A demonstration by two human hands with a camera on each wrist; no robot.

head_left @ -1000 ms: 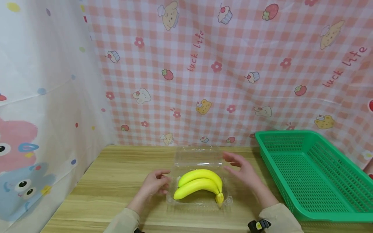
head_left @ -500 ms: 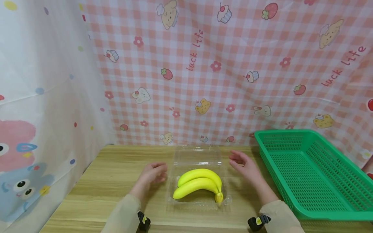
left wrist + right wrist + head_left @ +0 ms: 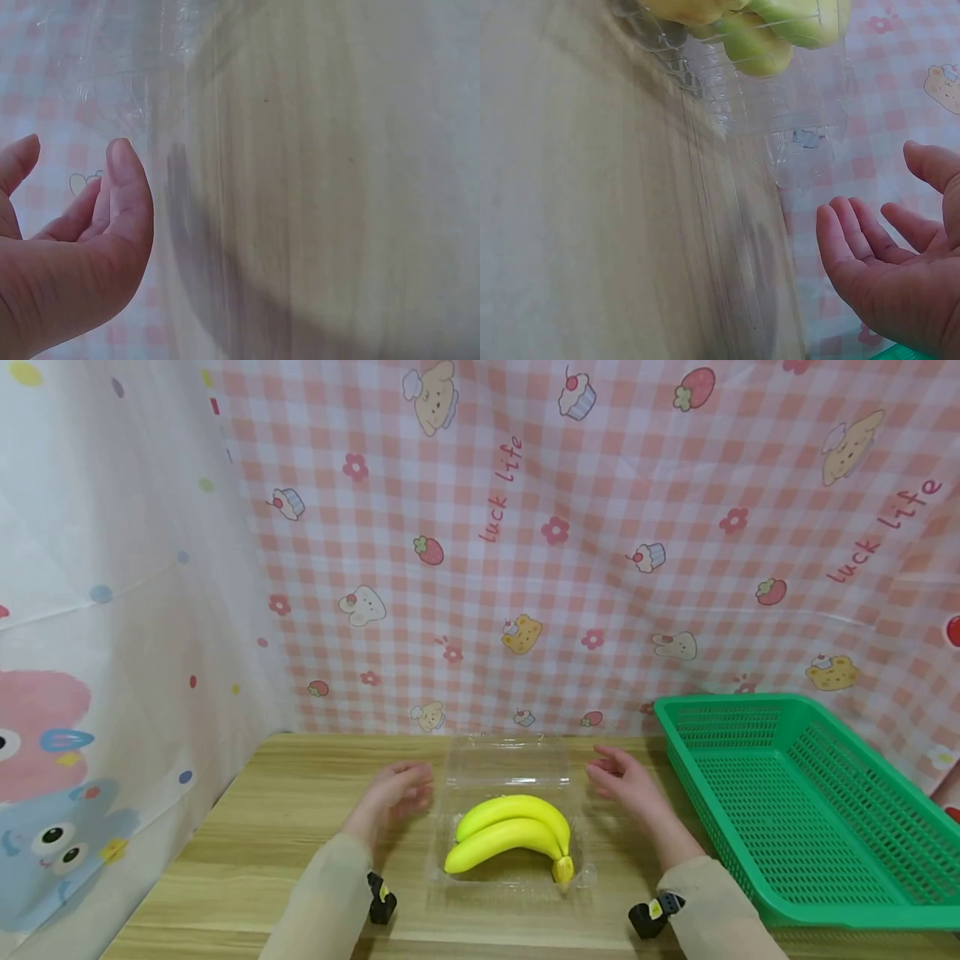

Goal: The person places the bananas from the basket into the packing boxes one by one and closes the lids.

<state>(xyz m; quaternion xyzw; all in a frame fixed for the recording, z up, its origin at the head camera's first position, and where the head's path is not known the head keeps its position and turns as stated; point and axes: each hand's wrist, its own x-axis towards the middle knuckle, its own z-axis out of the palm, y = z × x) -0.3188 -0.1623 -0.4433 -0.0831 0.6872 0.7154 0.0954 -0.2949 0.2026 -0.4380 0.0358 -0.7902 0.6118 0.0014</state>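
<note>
A bunch of two yellow bananas (image 3: 513, 835) lies in a clear plastic clamshell box (image 3: 517, 887) at the middle of the table, its stem end toward the near right corner. The box's lid (image 3: 508, 760) is folded back behind the fruit. To the left of the box hovers my left hand (image 3: 393, 793), fingers loosely bent, holding nothing. My right hand (image 3: 626, 781) stays apart from the box on its right side. In the right wrist view the right hand (image 3: 892, 262) shows relaxed fingers and a bare palm.
A green plastic basket (image 3: 720, 835) with perforated walls stands at the right, close to my right arm. The wooden table (image 3: 277, 827) runs back to a pink checked cloth (image 3: 465, 610). A white patterned curtain (image 3: 165, 652) hangs at the left.
Both hands have moved away from the box's sides, the left one backward and the right one outward. The bananas and the box stay put.
</note>
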